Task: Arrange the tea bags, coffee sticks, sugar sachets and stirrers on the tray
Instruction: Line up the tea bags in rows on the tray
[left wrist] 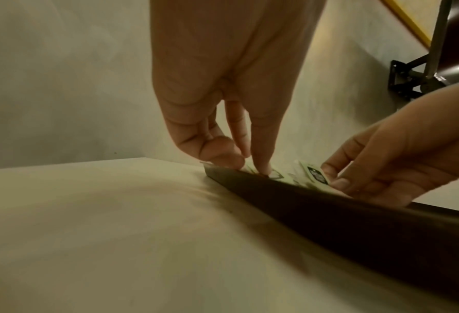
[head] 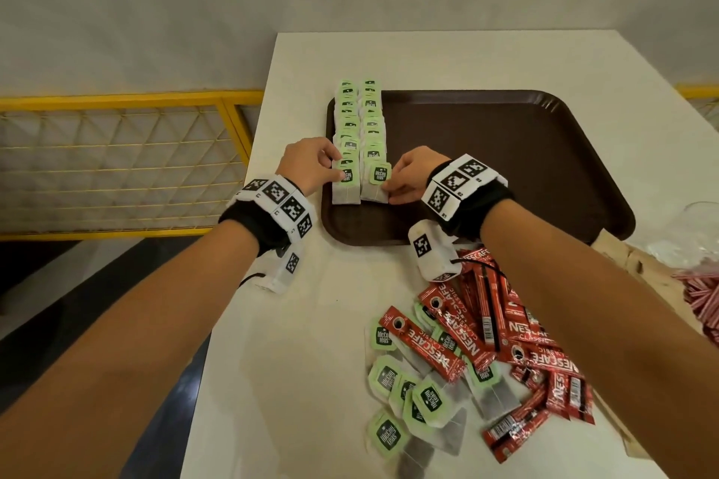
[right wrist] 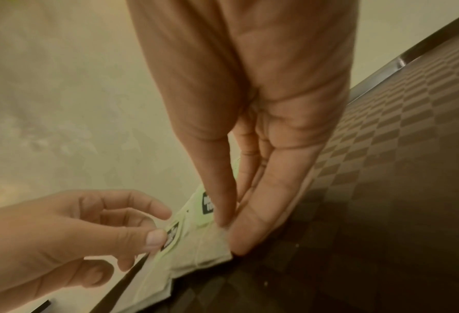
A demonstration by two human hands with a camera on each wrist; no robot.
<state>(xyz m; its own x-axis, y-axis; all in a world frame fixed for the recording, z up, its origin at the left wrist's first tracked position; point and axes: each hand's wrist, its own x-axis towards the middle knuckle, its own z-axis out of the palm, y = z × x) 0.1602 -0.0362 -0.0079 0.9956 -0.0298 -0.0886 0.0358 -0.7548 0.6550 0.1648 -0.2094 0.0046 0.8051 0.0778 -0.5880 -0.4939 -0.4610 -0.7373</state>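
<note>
A brown tray lies on the white table and carries two rows of green-tagged tea bags along its left side. My left hand pinches the nearest tea bag of the left row by its tag. My right hand pinches the nearest tea bag of the right row at its right edge. The right wrist view shows thumb and fingers of my right hand closed on that bag. In the left wrist view my left hand reaches down over the tray rim.
Loose tea bags and red coffee sticks lie heaped on the table near its front edge. Red-and-white striped packets sit at the far right. A yellow railing runs left of the table. The tray's right part is bare.
</note>
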